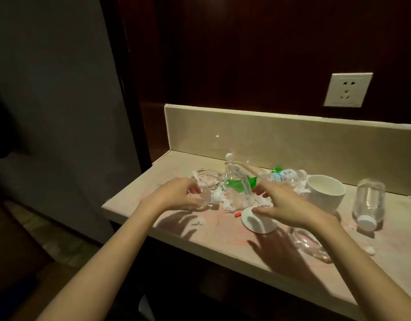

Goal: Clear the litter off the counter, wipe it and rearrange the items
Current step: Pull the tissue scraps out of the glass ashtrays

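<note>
The litter sits in a heap at the middle of the bench [200,237]: crushed clear bottles, torn white paper scraps [232,202] and a bottle with a green label [238,181] standing tilted at the centre, with another labelled bottle [282,177] lying behind it. The left hand [176,195] curls its fingers round a small clear bottle with a white cap [208,201] at the left edge of the heap; the right hand [285,202] hovers over the heap's right side with fingers loosely spread, its thumb near an overturned white cup [258,222], and whether it touches either is hard to tell. To clear well, it seems wise to lift the bottles out first, one per hand, then sweep the scraps together, keeping the upright white mug [325,193] and the glass jar [369,202] lying on its side apart as items to keep. A small red piece [238,214] lies just beside the cup. The clear things blur into one another in the dim light, so their count is uncertain; a glass dish [309,244] near the front edge is half hidden by the right forearm, and the bench's right end is cut off. No bin or cloth is in view.
</note>
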A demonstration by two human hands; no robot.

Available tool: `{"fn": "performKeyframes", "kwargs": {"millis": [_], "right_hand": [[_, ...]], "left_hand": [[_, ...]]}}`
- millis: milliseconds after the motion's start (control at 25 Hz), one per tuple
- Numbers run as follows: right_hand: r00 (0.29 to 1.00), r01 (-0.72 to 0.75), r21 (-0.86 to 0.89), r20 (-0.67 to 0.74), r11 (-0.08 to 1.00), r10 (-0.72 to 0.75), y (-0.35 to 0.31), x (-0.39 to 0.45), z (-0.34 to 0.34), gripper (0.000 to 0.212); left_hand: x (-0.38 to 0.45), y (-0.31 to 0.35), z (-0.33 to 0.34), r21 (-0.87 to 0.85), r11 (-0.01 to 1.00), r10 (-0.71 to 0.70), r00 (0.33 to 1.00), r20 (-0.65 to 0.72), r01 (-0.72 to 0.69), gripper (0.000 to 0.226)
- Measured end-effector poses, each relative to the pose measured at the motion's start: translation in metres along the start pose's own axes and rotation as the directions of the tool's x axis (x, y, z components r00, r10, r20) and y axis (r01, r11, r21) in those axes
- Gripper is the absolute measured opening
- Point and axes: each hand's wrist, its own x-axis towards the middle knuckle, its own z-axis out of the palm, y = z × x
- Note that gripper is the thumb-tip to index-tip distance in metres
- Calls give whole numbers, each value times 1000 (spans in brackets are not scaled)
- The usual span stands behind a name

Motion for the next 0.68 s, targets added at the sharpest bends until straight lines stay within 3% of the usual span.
{"fn": "performKeyframes", "kwargs": {"millis": [320, 440, 680], "right_hand": [[999, -19, -35, -33, 999, 18, -13, 47, 7, 48], [994, -69, -38, -82, 997, 66, -13, 69, 5, 50], [974, -212, -78, -101, 974, 204, -18, 97, 10, 48]], "left_hand": [[38, -48, -14, 87, 996, -4, 1000, -25, 6, 51], [57, -57, -11, 140, 989, 31, 995, 95, -44, 64], [87, -75, -3, 88, 987, 102, 944, 313, -136, 75]]}}
